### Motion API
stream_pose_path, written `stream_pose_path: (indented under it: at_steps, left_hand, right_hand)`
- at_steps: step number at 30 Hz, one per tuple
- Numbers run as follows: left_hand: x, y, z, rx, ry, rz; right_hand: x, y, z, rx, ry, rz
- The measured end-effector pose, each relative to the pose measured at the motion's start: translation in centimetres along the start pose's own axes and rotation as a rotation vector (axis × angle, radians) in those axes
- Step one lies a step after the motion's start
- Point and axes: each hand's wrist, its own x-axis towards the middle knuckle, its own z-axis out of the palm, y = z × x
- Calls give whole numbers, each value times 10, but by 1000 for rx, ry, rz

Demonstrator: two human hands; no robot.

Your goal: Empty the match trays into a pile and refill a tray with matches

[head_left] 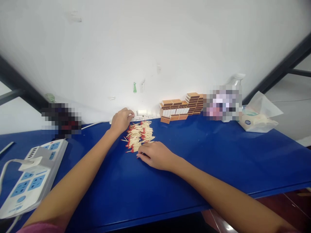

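A loose pile of red-tipped matches [140, 135] lies on the blue table [136, 187]. Behind the pile, white empty-looking box trays [141, 117] are lined up along the wall. My left hand [121, 119] is at the left end of these trays, fingers bent together; what it grips, if anything, is too small to tell. At the pile's near right edge rests my right hand [155, 156], its thumb and fingers pinched, with what seems a tiny match tip at the fingertips. Stacked orange and brown matchboxes [181, 108] stand against the wall, right of the pile.
A white power strip [36, 178] with a plugged-in cable lies on the left. Blurred-out objects stand by the wall at left and right. A clear plastic bag with a tissue pack [257, 119] sits at the back right. The table's front edge runs beneath my forearms.
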Motion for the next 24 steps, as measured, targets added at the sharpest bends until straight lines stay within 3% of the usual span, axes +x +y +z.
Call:
stream_pose_path:
  at_steps: [8,15,19,24]
  left_hand:
    - [-4,-7,-3,-66,81,-13]
    - [-17,-37,-12,-2,212,-211]
    - [-23,-43,-7,2,184,-181]
    - [-24,-36,-2,44,202,-140]
  right_hand:
    - [0,1,2,-5,17,-8]
    - [-1,0,1,16,4,-15]
    - [-1,1,2,26,-3,-14]
    - [0,3,4,27,14,-23]
